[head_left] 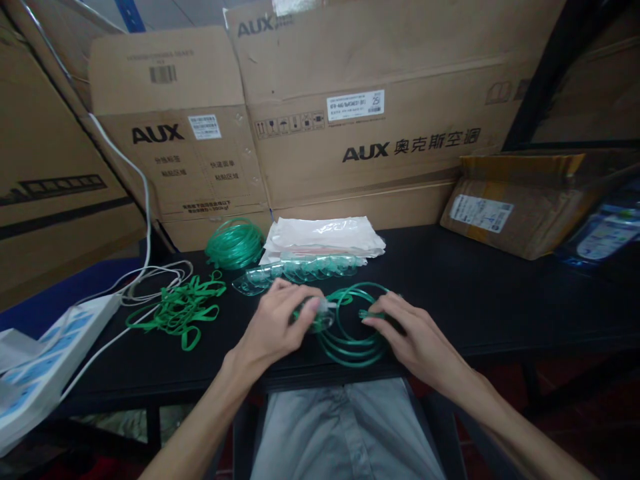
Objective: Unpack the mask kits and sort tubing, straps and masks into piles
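My left hand (285, 317) is closed around a clear green-tinted oxygen mask (324, 323), its whitish connector pointing right. Fingers cover much of that mask. Between my hands, a loose coil of green tubing (350, 360) lies at the front of the black table (475, 287). My right hand (407, 327) pinches the tubing's end, with the tip sticking out toward the mask. A small gap seems to separate tip and connector. Just beyond my left hand, several clear masks (300, 270) lie nested in a row, partly on white plastic bags (325, 233).
Left of the masks sit a larger green tubing coil (234, 245) and a tangle of green elastic straps (185, 307). A power strip (65, 360) with white cables occupies the left edge. Cardboard (310, 160) walls the back. A taped box (515, 207) and bottle (607, 227) stand right.
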The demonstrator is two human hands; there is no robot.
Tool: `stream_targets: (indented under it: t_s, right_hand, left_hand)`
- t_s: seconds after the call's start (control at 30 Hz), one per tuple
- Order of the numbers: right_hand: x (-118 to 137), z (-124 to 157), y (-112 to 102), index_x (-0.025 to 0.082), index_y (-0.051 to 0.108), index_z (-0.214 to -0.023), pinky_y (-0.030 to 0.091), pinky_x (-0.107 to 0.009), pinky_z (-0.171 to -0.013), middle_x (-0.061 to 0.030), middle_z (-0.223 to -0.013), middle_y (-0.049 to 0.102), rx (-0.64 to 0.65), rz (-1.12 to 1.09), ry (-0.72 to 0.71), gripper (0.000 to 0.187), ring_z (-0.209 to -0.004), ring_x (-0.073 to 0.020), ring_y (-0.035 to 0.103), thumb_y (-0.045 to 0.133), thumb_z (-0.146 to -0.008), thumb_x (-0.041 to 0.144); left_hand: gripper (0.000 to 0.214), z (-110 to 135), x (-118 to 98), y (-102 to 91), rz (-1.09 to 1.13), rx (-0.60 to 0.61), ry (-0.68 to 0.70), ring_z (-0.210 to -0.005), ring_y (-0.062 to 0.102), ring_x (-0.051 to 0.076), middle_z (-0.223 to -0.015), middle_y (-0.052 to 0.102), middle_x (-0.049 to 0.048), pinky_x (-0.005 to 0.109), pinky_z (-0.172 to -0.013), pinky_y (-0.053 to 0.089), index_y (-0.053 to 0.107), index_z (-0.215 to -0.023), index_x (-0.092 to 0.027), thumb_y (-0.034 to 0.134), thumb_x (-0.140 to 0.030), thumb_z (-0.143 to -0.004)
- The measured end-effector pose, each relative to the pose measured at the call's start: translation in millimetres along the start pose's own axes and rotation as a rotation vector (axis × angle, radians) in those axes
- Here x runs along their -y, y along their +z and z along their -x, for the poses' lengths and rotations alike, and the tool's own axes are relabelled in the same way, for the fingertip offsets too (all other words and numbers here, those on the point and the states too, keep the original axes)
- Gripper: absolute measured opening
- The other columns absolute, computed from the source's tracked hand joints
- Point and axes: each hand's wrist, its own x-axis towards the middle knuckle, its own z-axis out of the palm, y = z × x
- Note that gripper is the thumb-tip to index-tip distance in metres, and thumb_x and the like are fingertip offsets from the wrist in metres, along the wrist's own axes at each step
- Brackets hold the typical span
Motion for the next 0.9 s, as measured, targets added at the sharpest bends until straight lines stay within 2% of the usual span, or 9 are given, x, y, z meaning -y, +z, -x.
stream_targets:
  t_s: [0.07, 0.17, 0.23, 0.3, 0.4, 0.5, 0.57, 0.73, 0.9]
  right_hand:
    - [-1, 0, 0, 0.022, 0.06, -0.091, 0.043, -0.03, -0.08, -0.0002, -0.086, 0.064, -0.005, 0.006, 0.018, 0.01, -0.083, -0.0178, 0.059, 0.059, -0.101, 0.023]
    - [0, 0, 4, 0.021, 0.064, -0.089, 0.042, -0.035, -0.083, -0.0008, -0.087, 0.065, 0.027, 0.133, -0.028, 0.01, -0.084, -0.0194, 0.059, 0.064, -0.099, 0.026]
    - [2, 3, 5, 0.022, 0.068, -0.095, 0.042, -0.037, -0.082, -0.0026, -0.091, 0.066, 0.033, 0.229, -0.077, 0.007, -0.086, -0.0211, 0.06, 0.065, -0.098, 0.028]
    - [4, 9, 6, 0.022, 0.069, -0.108, 0.046, -0.04, -0.082, -0.0062, -0.1, 0.067, 0.048, 0.295, -0.119, 0.015, -0.091, -0.0236, 0.061, 0.067, -0.096, 0.031]
    - [5, 20, 3, 0.02, 0.065, -0.123, 0.051, -0.047, -0.089, -0.0138, -0.12, 0.065, 0.063, 0.367, -0.14, 0.034, -0.107, -0.0302, 0.062, 0.069, -0.094, 0.038]
    - [3, 27, 0, 0.02, 0.061, -0.129, 0.052, -0.055, -0.099, -0.0166, -0.137, 0.061, 0.054, 0.414, -0.129, 0.034, -0.122, -0.0333, 0.06, 0.06, -0.1, 0.038]
    - [1, 29, -3, 0.021, 0.055, -0.137, 0.049, -0.056, -0.107, -0.0149, -0.139, 0.062, 0.068, 0.421, -0.143, 0.037, -0.127, -0.031, 0.06, 0.052, -0.103, 0.035]
    - [-3, 48, -7, 0.022, 0.046, -0.149, 0.051, -0.055, -0.11, -0.0132, -0.131, 0.068, 0.093, 0.448, -0.279, 0.052, -0.123, -0.0298, 0.065, 0.055, -0.102, 0.04]
    - [-19, 79, -21, 0.027, 0.054, -0.146, 0.057, -0.042, -0.104, -0.0096, -0.118, 0.072, -0.029, 0.433, -0.319, 0.049, -0.121, -0.0261, 0.066, 0.043, -0.101, 0.011]
  left_hand:
    - [0.024, 3, 6, -3.2, -0.001, -0.089, -0.091, -0.087, 0.067, 0.018, -0.101, 0.077, 0.0033, 0.032, -0.085, 0.044, 0.067, -0.108, -0.02, 0.044, -0.029, -0.106]
    - [0.025, 3, 6, -2.2, -0.026, -0.061, -0.137, -0.104, 0.069, 0.021, -0.116, 0.075, 0.0036, 0.033, -0.097, 0.043, 0.064, -0.122, -0.023, 0.05, -0.035, -0.105]
    - [0.027, 2, 3, 1.1, -0.03, -0.038, -0.138, -0.112, 0.068, 0.022, -0.122, 0.074, 0.0037, 0.035, -0.105, 0.04, 0.061, -0.127, -0.025, 0.052, -0.036, -0.104]
    - [0.027, 2, -1, 3.7, -0.031, -0.066, -0.165, -0.112, 0.068, 0.021, -0.123, 0.073, 0.0039, 0.034, -0.105, 0.041, 0.061, -0.127, -0.025, 0.051, -0.037, -0.104]
    - [0.027, 4, -4, 2.7, -0.012, -0.197, -0.275, -0.091, 0.073, 0.017, -0.109, 0.077, 0.0025, 0.027, -0.087, 0.05, 0.063, -0.122, -0.023, 0.046, -0.035, -0.106]
    - [0.028, 5, -5, -0.8, 0.002, -0.279, -0.392, -0.061, 0.066, 0.013, -0.083, 0.074, -0.0022, 0.023, -0.067, 0.049, 0.066, -0.117, -0.022, 0.044, -0.035, -0.105]
    - [0.028, 5, -5, -2.0, 0.001, -0.279, -0.443, -0.056, 0.064, 0.013, -0.075, 0.071, -0.0035, 0.023, -0.065, 0.048, 0.066, -0.115, -0.022, 0.044, -0.037, -0.105]
    - [0.033, 1, -5, -0.6, -0.03, -0.298, -0.527, -0.088, 0.073, 0.021, -0.099, 0.075, 0.0038, 0.028, -0.081, 0.052, 0.062, -0.121, -0.021, 0.04, -0.041, -0.107]
    - [0.032, 1, -2, 3.0, 0.012, -0.228, -0.489, -0.106, 0.07, 0.022, -0.116, 0.073, 0.0066, 0.033, -0.094, 0.051, 0.059, -0.124, -0.021, 0.04, -0.041, -0.107]
